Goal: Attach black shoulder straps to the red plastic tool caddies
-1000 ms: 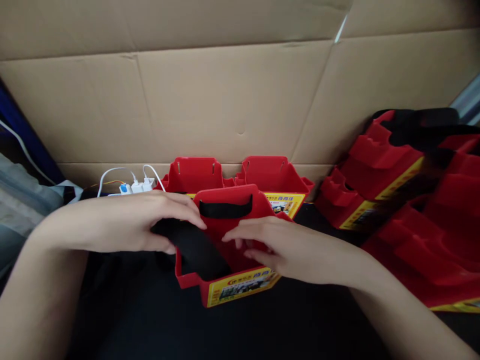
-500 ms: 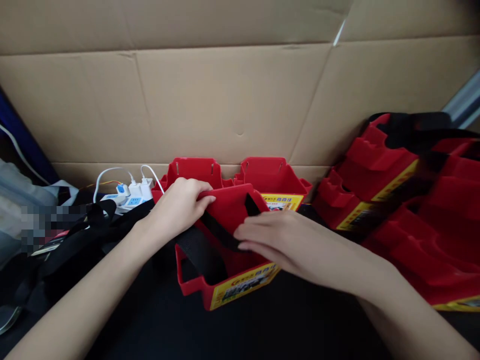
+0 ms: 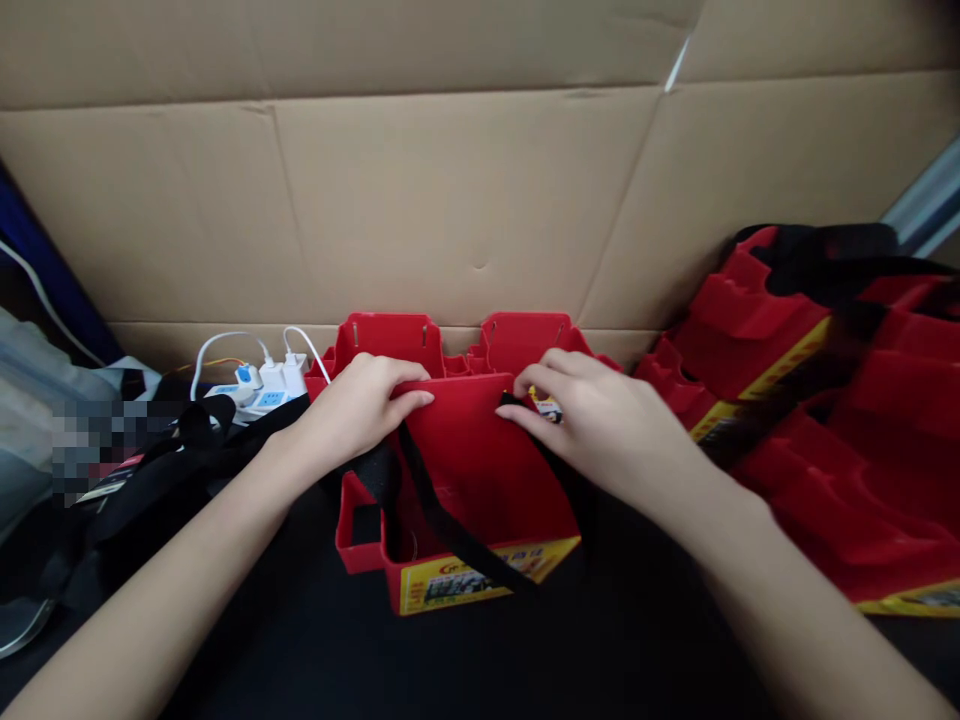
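Left hand: the left hand (image 3: 375,402) is pinching the upper edge of the upright panel, its thumb lying on the near face.
Right hand: the right hand (image 3: 589,402) is bringing thumb and fingertips together on the black strap (image 3: 446,525) at the panel's upper right corner.
Red holder: the red holder (image 3: 480,465) is resting on the black surface (image 3: 465,670), in front of the person and between both forearms.
Strap run: the strap is crossing the near face of the panel from the upper left and hanging over the yellow label (image 3: 439,587) on the front wall.
Wide band: a wide black band (image 3: 381,478) is lying at the holder's left end, below the left hand.
Behind: two red containers (image 3: 390,340) are standing side by side near the cardboard wall (image 3: 480,200).
Left side: a white power strip (image 3: 262,397) is carrying plugs and cables; black straps (image 3: 191,465) are lying piled near it.
Right side: more red holders (image 3: 772,335) are sitting in stacks, bearing black material on top.
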### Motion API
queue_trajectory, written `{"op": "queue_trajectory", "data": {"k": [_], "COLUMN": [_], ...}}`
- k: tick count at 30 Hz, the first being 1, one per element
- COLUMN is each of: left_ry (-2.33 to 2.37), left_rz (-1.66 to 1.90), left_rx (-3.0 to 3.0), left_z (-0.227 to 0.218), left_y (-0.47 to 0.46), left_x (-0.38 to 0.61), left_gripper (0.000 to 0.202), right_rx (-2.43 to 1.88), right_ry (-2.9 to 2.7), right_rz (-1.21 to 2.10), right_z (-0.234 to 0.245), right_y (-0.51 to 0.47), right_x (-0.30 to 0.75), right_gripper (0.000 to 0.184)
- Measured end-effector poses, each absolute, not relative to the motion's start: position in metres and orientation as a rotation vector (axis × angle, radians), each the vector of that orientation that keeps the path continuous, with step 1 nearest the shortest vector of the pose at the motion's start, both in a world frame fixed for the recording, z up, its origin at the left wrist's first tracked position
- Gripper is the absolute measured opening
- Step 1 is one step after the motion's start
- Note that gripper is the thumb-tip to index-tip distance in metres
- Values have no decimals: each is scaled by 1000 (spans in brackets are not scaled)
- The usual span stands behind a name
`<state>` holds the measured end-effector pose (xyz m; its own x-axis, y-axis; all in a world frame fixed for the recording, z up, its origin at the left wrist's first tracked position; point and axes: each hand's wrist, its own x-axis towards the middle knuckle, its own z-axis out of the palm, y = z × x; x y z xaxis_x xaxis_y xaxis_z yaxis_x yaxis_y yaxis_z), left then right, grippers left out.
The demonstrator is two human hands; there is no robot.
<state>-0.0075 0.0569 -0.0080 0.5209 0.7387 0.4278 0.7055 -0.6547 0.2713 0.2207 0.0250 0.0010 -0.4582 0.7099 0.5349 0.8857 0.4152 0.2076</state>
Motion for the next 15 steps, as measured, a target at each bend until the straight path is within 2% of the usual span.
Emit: {"op": "queue_trajectory", "data": {"k": [3, 10, 13, 15], "left_ry": [1274, 1331, 1417, 1427], "left_rz": [820, 804, 796, 784], "left_rx": [2686, 2707, 2702, 2693], "left_z": [-8, -8, -8, -7], "left_y": [56, 55, 53, 51], "left_x": [-8, -5, -3, -1], "left_gripper": [16, 17, 18, 18], "right_rx": [-1547, -1591, -1595, -1607], "right_ry": [-2283, -2311, -2337, -2285], "right_rz": [-825, -583, -532, -571], "right_z": [-13, -7, 3, 11], "right_y": [33, 34, 31, 24], "right_x": [211, 222, 236, 249], "right_gripper": [15, 7, 20, 22]}}
